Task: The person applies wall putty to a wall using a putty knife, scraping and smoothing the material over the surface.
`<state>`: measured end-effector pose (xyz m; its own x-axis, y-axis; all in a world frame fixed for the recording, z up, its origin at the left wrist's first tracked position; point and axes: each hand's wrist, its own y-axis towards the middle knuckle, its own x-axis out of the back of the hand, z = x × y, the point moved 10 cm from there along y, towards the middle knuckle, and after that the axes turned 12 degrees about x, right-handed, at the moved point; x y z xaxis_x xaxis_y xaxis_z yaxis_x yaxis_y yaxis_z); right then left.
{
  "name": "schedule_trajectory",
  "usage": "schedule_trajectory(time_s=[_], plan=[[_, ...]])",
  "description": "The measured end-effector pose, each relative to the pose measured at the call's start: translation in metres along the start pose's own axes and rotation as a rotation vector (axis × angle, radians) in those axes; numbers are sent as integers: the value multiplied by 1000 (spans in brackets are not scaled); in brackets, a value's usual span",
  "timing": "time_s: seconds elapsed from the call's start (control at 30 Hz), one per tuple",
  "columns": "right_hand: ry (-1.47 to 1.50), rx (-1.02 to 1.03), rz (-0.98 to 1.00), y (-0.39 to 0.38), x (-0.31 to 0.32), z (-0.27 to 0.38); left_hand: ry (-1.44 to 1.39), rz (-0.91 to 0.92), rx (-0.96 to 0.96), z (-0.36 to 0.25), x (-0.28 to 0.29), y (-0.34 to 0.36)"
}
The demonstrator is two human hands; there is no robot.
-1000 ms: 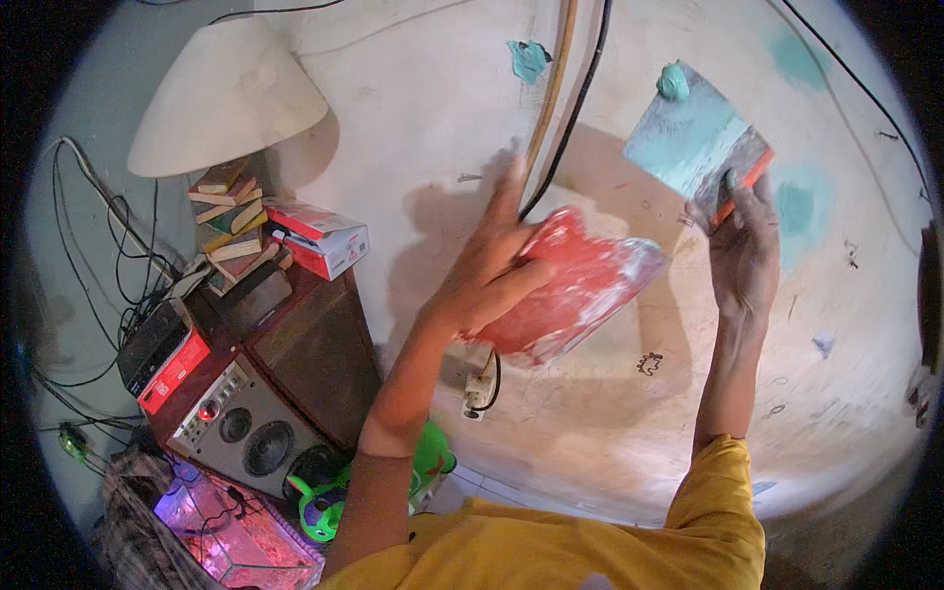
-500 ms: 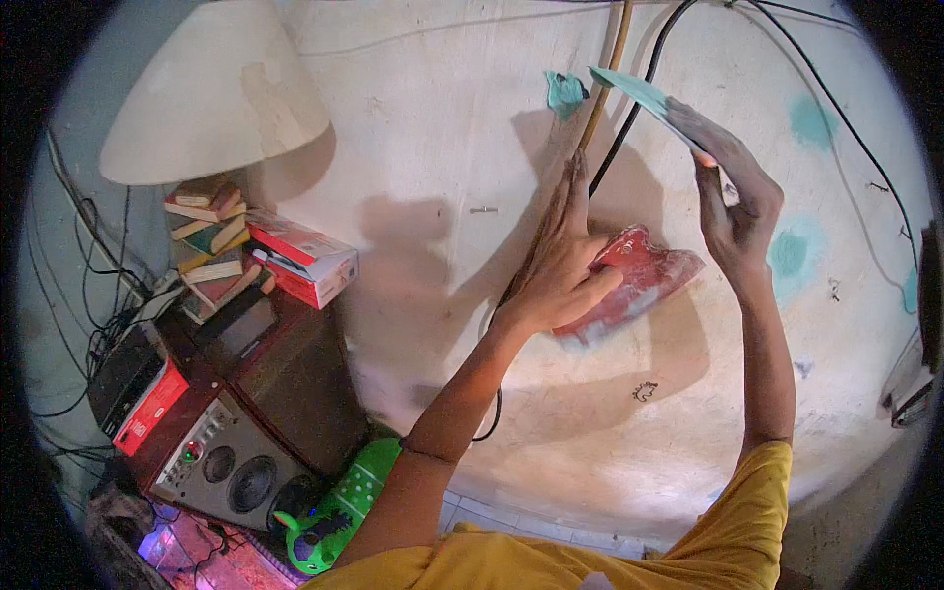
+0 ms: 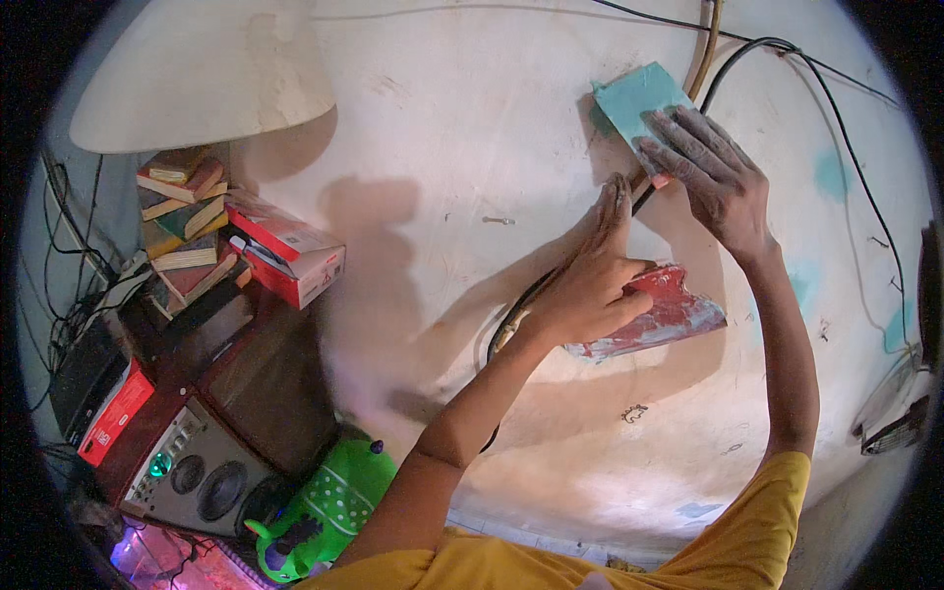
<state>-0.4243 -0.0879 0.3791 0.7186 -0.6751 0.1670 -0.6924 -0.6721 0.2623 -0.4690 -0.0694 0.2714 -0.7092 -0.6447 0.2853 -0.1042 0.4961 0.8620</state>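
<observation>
My right hand (image 3: 723,182) lies over a thin, flat teal piece (image 3: 639,98), pressing it to the upper wall with the fingers stretched along it. It looks like a putty spreader or a stiff sheet; I cannot tell which. Grey-white dust coats these fingers. Lower and to the left, my left hand (image 3: 590,285) grips a red putty spreader (image 3: 669,310), smeared with pale paste, between thumb and bent finger. Its other fingers point up along the black cable (image 3: 526,300), at the wall. The wall (image 3: 433,108) is off-white with faded teal patches.
A lampshade (image 3: 206,79) stands at upper left above stacked books (image 3: 187,216) and a red-and-white box (image 3: 290,251). Below are a speaker (image 3: 211,482) and a green inflatable toy (image 3: 339,497). A tan pipe (image 3: 706,49) and black cables run along the wall.
My right hand has turned its teal piece from edge-on to flat against the wall, over the teal patch beside the pipe. My left hand still holds the red spreader. The view has shifted slightly.
</observation>
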Motion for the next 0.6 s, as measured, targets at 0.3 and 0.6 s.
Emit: schedule_trajectory(time_s=[0.3, 0.6], plan=[[15, -43, -19, -12, -16, 0, 6, 55, -32, 7, -4, 0], [-151, -5, 53, -7, -20, -10, 124, 94, -6, 6, -1, -1]])
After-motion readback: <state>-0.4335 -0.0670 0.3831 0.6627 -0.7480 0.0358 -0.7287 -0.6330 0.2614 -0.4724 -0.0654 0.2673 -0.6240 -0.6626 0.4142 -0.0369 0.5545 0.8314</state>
